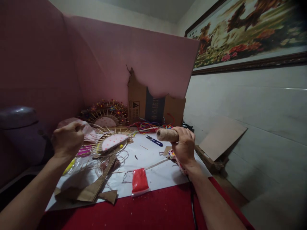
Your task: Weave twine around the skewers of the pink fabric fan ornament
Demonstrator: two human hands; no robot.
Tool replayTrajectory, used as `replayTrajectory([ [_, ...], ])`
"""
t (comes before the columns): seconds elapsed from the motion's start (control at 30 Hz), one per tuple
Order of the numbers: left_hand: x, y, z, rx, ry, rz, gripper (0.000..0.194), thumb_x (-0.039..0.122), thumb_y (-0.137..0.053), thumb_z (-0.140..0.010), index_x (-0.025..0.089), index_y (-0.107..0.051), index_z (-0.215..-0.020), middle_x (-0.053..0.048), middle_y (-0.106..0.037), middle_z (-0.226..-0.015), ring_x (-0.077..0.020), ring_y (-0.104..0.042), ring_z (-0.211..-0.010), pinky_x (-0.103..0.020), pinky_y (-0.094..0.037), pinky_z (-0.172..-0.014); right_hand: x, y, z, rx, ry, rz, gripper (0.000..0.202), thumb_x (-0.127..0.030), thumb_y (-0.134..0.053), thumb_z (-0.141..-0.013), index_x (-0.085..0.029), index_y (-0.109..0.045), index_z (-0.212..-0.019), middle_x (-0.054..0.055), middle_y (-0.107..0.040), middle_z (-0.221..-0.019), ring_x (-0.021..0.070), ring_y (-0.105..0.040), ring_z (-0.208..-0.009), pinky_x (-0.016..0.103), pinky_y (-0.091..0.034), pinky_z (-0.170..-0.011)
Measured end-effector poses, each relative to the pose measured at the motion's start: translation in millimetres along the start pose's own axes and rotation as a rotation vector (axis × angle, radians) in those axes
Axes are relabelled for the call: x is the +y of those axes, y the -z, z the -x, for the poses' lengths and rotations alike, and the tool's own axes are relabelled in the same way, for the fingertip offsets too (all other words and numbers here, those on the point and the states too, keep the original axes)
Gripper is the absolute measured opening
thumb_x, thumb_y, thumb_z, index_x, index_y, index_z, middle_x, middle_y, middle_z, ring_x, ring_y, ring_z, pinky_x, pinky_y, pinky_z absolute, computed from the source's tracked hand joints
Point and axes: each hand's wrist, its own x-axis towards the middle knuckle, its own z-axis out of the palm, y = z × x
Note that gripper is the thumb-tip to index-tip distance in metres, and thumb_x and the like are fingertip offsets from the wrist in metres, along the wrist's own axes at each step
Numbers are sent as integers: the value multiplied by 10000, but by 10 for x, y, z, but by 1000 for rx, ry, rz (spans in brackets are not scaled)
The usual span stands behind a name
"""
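Note:
My right hand (pixel 184 142) is wrapped round a roll of brown twine (pixel 166 135), its hollow end facing left above the table. My left hand (pixel 68 138) is closed in a pinch at the left, and a thin pale strand runs from it towards the right. Between the hands lies a half-round craft piece (pixel 114 142) with a pink-dotted face and thin sticks fanning out. Blue thread snips (pixel 154 140) rest on the white sheet near the roll. Below my right hand is what looks like a glue gun (pixel 172 155) with a colourful pattern, partly hidden.
A red packet (pixel 140 181) lies at the front edge of the white sheet. Brown cardboard scraps (pixel 88 190) and plastic bags are at left. Behind stand a finished-looking stick fan (pixel 105 121), colourful yarn (pixel 153 126) and torn cardboard (pixel 157 107). A black cord (pixel 192 204) hangs at right.

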Motion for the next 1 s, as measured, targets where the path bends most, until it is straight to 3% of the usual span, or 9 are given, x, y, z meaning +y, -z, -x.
replayTrajectory([
  [0.1, 53, -52, 37, -7, 119, -135, 427, 452, -406, -815, 199, -660, -1047, -157, -683, -958, -311, -594, -833, -334, -377, -628, 30, -10, -31, 52, -249, -444, 263, -276, -665, -677, -184, -582, -909, 38, -632, -846, 207, -555, -783, 375, -428, -763],
  [0.27, 115, -103, 60, -214, -20, -178, 349, 300, -436, -801, 160, -677, -1010, -190, -671, -954, -363, -584, -876, -405, -408, -666, 7, -21, -42, 46, -475, -850, 308, -368, -701, -664, -174, -570, -864, 21, -625, -777, 175, -570, -675, 316, -444, -629],
  [0.37, 296, -145, 113, -242, -199, -40, 297, 237, -497, -768, 206, -678, -1002, -115, -654, -1076, -316, -538, -1016, -386, -414, -784, -76, -29, -8, -17, -352, -642, 331, -350, -740, -621, -173, -570, -843, 9, -608, -742, 174, -547, -657, 308, -433, -623],
  [0.43, 533, -186, 238, -280, -277, 391, 313, 249, -562, -744, 164, -658, -1029, -126, -645, -1083, -270, -573, -953, -349, -443, -770, -143, -57, 35, -61, -249, -525, 358, -336, -749, -616, -181, -573, -887, 9, -609, -772, 181, -543, -693, 307, -436, -647],
  [0.57, 1126, -282, 715, -784, -151, 1144, 648, 327, -700, -646, 194, -484, -1242, -169, -575, -1166, -198, -626, -681, -263, -440, -450, -226, -133, 143, -121, -64, -439, 394, -297, -697, -683, -207, -551, -1037, 45, -625, -943, 223, -558, -853, 344, -449, -758],
  [0.67, 1407, -335, 1030, -1044, -11, 1279, 624, 273, -728, -597, 166, -500, -1168, -113, -639, -913, -169, -610, -544, -258, -432, -413, -225, -134, 191, -110, 98, -310, 359, -222, -606, -745, -201, -532, -1095, 72, -609, -1006, 248, -538, -940, 380, -416, -837],
  [0.77, 1402, -326, 1095, -1049, -1, 1141, 154, 253, -618, -697, 126, -602, -781, 28, -507, -459, -85, -422, -348, -216, -331, -372, -197, -102, 184, -137, 177, -150, 354, -219, -561, -779, -193, -513, -1128, 86, -596, -1035, 259, -519, -972, 388, -381, -867],
  [0.87, 1190, -264, 973, -857, -138, 982, 179, 240, -588, -723, 136, -585, -577, 19, -498, -426, -67, -392, -382, -201, -290, -406, -171, -130, 128, -225, 76, 9, 354, -303, -560, -805, -177, -492, -1128, 102, -594, -1045, 260, -521, -968, 363, -377, -832],
  [1.0, 859, -190, 826, -653, -118, 957, 247, 352, -549, -771, 155, -616, -639, 56, -405, -393, -73, -333, -362, -209, -245, -381, -167, -314, -22, -627, -9, 278, 426, -418, -594, -774, -168, -478, -1099, 109, -618, -990, 260, -556, -896, 331, -376, -723],
])
